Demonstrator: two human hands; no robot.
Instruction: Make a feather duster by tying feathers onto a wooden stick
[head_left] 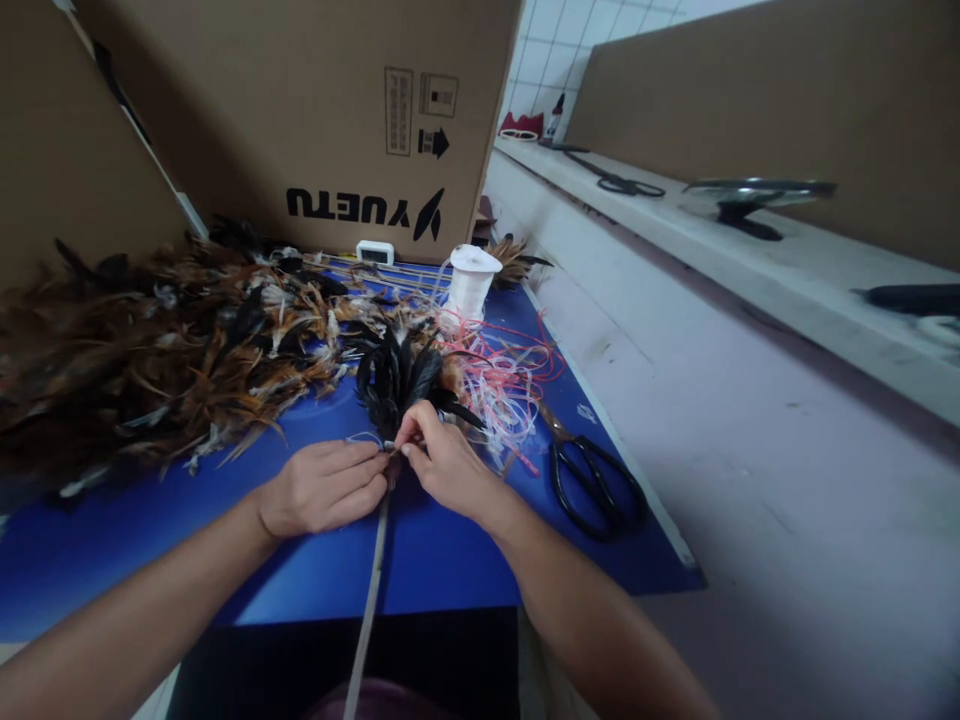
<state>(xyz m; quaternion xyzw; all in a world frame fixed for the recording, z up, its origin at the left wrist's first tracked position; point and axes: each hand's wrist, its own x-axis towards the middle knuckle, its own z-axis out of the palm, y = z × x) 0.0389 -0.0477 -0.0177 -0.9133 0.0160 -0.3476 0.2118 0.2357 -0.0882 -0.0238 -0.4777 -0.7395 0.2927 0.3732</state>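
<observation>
A bunch of black feathers sits at the top end of a thin pale stick, which runs down toward my body. My left hand is closed around the join of stick and feathers, fingers pointing right. From the right, my right hand pinches with thumb and forefinger at the same join. What lies in that pinch is too small to make out. A thin, light string loops just above my left fingertips. Black-handled scissors lie to the right of my right hand.
Brown feathers are heaped across the left of the blue table. Behind the hands stand a white spool, tangled pink and white ribbon and a small white device. A large cardboard box rises behind; a ledge runs right.
</observation>
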